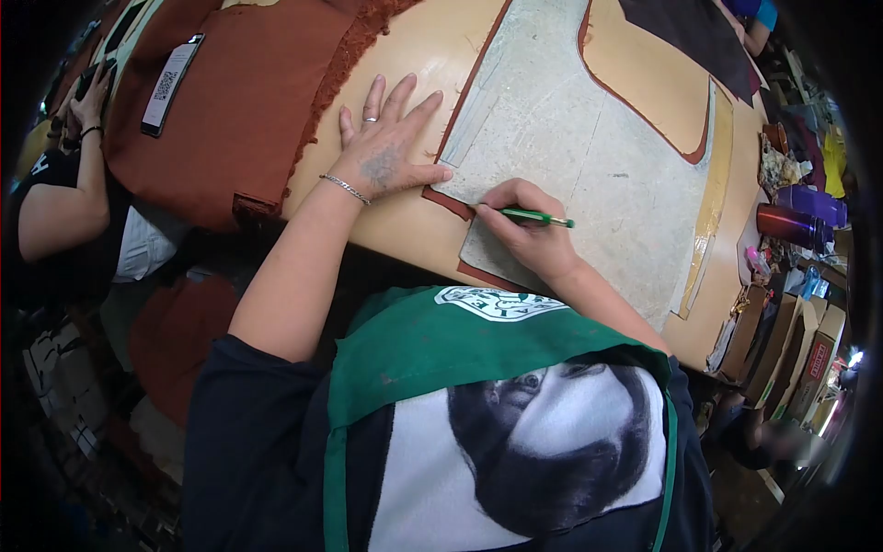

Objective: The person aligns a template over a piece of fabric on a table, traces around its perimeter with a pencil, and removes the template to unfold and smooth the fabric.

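Observation:
A large grey pattern sheet (pixel 607 175) lies on top of rust-red fabric (pixel 448 201), whose edges stick out around it. My left hand (pixel 386 147) is spread on the tabletop, its thumb resting on the sheet's left corner. In my right hand (pixel 529 225) is a green pen (pixel 533 217), its point near the notch in the sheet's lower-left edge. The pen's tip is partly hidden by my fingers.
Folded rust-red fabric (pixel 230 101) with a phone (pixel 172 86) on it covers the table's (pixel 405 244) left part. Dark fabric (pixel 690 41) lies at the top right. Cups (pixel 791 225) and boxes (pixel 814 368) stand right. Another person's arm (pixel 69 202) is far left.

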{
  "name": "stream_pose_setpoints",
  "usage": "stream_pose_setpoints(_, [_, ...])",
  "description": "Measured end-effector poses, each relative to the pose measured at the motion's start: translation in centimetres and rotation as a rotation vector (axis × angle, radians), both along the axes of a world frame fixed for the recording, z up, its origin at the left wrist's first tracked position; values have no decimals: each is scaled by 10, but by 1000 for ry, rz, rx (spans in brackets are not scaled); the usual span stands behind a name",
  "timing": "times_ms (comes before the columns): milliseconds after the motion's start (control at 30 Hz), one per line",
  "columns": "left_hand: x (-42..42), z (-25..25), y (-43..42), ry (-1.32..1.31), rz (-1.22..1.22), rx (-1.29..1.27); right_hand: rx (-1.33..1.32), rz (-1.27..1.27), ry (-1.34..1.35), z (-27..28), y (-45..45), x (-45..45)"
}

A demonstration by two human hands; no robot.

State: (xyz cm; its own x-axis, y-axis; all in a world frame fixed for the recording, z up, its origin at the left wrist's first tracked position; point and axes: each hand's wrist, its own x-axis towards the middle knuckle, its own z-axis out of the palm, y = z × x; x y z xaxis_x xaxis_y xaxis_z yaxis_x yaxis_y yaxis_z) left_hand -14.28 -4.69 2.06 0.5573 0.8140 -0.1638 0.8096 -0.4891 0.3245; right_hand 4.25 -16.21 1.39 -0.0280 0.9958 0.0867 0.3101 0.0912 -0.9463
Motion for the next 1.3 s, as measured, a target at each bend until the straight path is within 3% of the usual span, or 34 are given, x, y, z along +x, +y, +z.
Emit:
stream_pose_setpoints(200, [0,0,0,19,2,20,58,43,66,-4,23,-29])
stream_pose_setpoints(300, [0,1,0,15,5,9,5,89,-97,8,13,-3])
stream_pose_setpoints(500, [0,4,-2,10,6,-3,-104,-58,276,36,9,15])
stream_pose_setpoints(633, [-1,3,-3,-17,3,-13,-231,-152,370,24,23,45])
stream_pose_setpoints(700, [4,13,-15,-142,23,105,-331,-184,347,12,36,65])
stream_pose_setpoints(767, [9,5,-24,-452,-272,299,-446,-227,361,15,51,75])
stream_pose_setpoints(833, [34,-2,-50,-582,-535,194,-446,-166,163,19,75,80])
stream_pose_setpoints(900, [61,3,-71,-551,-634,82,-463,-64,-39,19,101,76])
stream_pose_setpoints(1000, [86,-3,-70,-438,-507,216,-315,98,20,35,120,38])
stream_pose_setpoints(1067, [87,-8,-67,-352,-363,313,-408,214,-121,51,121,10])
stream_pose_setpoints(1200, [86,-2,-63,-95,-448,-35,-460,316,-265,40,114,-18])
stream_pose_setpoints(1300, [87,-11,-65,-156,-428,21,-479,319,-282,35,111,-21])
